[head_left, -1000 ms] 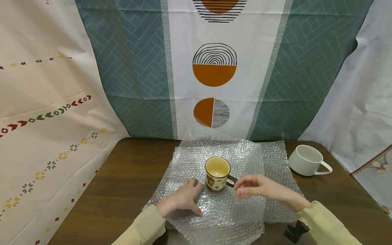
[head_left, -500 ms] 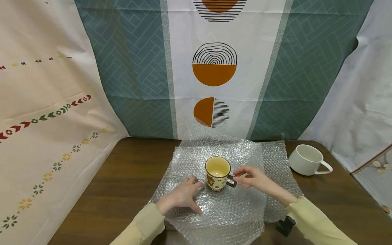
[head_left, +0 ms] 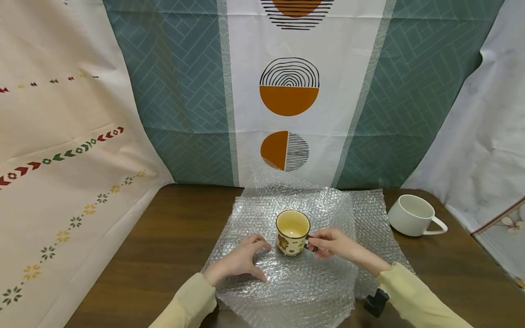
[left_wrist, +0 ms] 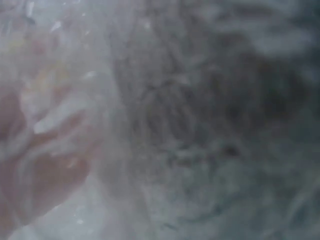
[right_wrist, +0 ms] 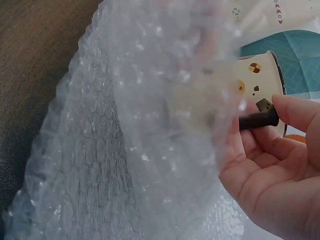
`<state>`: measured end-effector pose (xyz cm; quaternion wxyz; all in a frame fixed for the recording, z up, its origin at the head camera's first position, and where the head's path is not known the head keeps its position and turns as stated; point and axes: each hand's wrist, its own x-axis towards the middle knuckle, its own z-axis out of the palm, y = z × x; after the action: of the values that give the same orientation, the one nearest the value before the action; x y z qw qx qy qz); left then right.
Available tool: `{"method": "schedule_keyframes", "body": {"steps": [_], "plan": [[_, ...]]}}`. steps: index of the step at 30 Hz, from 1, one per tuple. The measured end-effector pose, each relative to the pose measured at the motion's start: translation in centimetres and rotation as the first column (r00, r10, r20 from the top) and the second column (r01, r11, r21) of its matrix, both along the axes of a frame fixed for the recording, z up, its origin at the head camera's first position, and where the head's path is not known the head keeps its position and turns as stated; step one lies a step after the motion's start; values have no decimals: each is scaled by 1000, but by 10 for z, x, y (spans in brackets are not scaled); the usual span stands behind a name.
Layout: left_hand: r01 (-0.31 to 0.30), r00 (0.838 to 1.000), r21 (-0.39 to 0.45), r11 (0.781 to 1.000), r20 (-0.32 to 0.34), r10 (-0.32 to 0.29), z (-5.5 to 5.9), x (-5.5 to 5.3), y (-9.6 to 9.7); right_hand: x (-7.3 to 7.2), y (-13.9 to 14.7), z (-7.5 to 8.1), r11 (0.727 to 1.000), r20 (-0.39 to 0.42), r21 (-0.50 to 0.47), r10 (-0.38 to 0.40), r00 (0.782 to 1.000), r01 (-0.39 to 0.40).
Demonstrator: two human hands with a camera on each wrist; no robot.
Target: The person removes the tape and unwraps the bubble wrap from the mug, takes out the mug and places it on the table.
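A cream mug (head_left: 289,243) with a brown rim, brown handle and bear print stands upright on bubble wrap (head_left: 287,287) in the head view. My right hand (head_left: 334,243) grips its handle from the right. The right wrist view shows thumb and fingers at the dark handle (right_wrist: 257,120), partly veiled by blurred bubble wrap (right_wrist: 165,100). Left of the mug, my left hand (head_left: 242,257) rests on the wrap with its fingers spread and relaxed, apart from the mug. Through blurred plastic, the left wrist view shows part of a hand (left_wrist: 45,185).
A plain white mug (head_left: 412,215) stands at the right on the dark wooden table (head_left: 164,255), its handle pointing right. More bubble wrap (head_left: 371,228) lies beneath the top sheet on that side. A patterned curtain (head_left: 287,105) hangs behind the table's back edge.
My right hand has come in from the right and taken hold of the mug's handle. The left hand has shifted slightly left. The mug stays in place.
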<state>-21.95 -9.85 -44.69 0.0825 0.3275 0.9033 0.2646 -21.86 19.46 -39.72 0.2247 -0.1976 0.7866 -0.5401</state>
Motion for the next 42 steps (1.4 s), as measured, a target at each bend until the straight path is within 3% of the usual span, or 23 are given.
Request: {"method": "schedule_keyframes", "body": {"steps": [8, 18, 23, 29, 33, 37, 42], "plan": [[15, 1000, 44, 999, 0, -15, -5, -2, -3, 3, -3, 1, 1000, 8, -21, 13, 1000, -12], [8, 1000, 24, 1000, -14, -7, -8, -2, -3, 6, -2, 0, 997, 45, -53, -56, 997, 58], [9, 1000, 22, 1000, -20, -8, -9, -2, -3, 8, 8, 9, 994, 60, -83, -64, 996, 69], [10, 1000, 27, 1000, 6, -10, -9, -2, -4, 11, 26, 27, 992, -10, -78, -99, 995, 98], [22, 1000, 28, 999, 5, -22, -9, -2, -3, 15, 45, 35, 986, -42, -56, -161, 986, 159], [29, 1000, 27, 999, 4, -29, -9, -3, -3, 20, 67, 39, 974, -54, -61, -221, 974, 217], [29, 1000, 27, 999, 2, -29, -9, -4, -3, 26, 95, 40, 968, -95, -99, -240, 966, 231]]}}
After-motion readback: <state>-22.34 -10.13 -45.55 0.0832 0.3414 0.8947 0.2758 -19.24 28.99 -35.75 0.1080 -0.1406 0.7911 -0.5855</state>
